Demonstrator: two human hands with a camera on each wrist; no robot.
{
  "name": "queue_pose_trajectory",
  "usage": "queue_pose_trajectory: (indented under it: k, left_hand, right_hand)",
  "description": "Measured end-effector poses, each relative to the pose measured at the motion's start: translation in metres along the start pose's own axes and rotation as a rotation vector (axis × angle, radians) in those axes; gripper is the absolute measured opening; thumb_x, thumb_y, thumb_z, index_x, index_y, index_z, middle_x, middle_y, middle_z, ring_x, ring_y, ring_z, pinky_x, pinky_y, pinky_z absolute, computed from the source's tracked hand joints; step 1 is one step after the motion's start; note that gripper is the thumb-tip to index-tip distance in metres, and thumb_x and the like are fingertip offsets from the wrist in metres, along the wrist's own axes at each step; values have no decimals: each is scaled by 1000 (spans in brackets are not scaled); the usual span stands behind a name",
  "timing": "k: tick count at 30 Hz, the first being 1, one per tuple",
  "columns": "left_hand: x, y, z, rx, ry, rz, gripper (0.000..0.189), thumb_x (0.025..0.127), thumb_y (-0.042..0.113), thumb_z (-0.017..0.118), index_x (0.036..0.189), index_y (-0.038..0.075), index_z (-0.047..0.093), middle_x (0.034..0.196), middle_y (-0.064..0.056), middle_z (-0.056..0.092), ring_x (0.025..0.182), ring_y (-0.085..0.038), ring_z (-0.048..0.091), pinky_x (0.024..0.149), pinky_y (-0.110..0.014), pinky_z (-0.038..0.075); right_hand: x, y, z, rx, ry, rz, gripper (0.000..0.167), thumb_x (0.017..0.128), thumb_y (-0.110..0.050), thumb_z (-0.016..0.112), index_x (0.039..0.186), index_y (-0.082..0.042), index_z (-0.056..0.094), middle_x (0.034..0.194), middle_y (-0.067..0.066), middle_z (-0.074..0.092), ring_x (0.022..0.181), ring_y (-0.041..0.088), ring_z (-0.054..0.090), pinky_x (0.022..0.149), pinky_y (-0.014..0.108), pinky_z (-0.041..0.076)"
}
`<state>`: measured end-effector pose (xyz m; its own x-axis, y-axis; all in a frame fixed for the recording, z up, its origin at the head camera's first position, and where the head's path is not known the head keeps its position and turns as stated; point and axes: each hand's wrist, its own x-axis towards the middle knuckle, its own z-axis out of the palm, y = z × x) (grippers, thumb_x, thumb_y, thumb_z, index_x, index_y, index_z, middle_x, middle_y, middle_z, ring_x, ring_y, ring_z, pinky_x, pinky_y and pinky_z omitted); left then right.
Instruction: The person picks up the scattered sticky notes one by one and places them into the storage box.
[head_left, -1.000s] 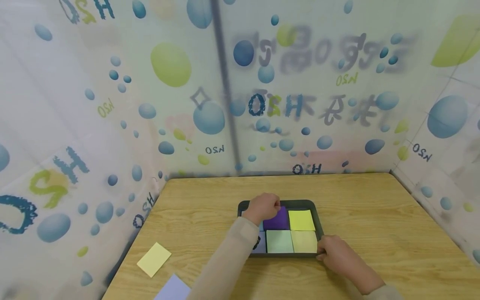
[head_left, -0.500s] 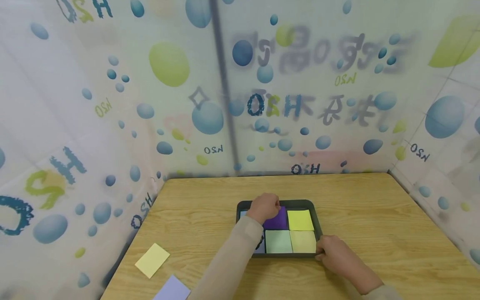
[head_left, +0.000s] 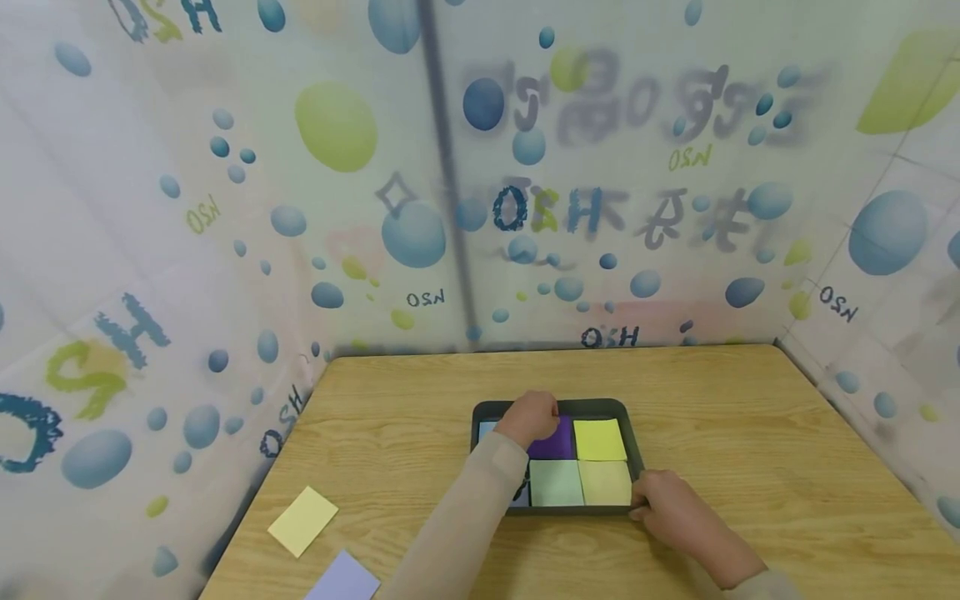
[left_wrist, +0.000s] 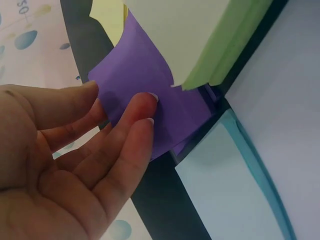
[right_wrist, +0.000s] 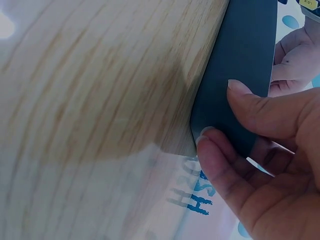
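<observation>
My left hand is over the back row of a dark tray, fingertips on a purple sticky note. In the left wrist view, thumb and fingers pinch the bent purple sheet near its edge. My right hand grips the tray's near right corner; the right wrist view shows its thumb pressed on the dark wall. Also in the tray lie bright yellow, pale green and pale yellow notes. My left arm partly hides the blue notes at the left side.
A loose pale yellow note lies on the wooden table at the left. Nearer me is a lavender note, cut off by the frame's bottom. A printed curtain closes off the table's back and sides.
My left hand has come down slightly toward me at the purple sticky note. The right hand keeps its hold on the tray corner.
</observation>
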<state>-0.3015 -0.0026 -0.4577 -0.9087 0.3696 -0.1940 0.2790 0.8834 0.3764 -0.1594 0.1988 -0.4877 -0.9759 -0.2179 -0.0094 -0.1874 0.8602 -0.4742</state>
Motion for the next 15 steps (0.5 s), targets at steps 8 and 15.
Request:
queue_pose_trajectory:
  k: [8, 15]
  left_hand:
    - [-2, 1, 0, -8, -15, -6, 21, 100, 19, 63, 114, 8, 75, 116, -6, 74, 98, -20, 70, 89, -38, 59]
    - [1, 1, 0, 19, -43, -29, 24, 100, 23, 64, 117, 9, 74, 117, -5, 73, 92, -17, 67, 90, -37, 58]
  right_hand:
    - [1, -1, -1, 2, -8, 23, 24, 77, 1, 82, 66, -14, 66, 69, -4, 56, 65, 10, 49, 57, 23, 43]
    - [0, 0, -1, 8, -6, 1, 24, 77, 2, 81, 66, -14, 66, 70, -5, 56, 65, 9, 49, 57, 22, 44]
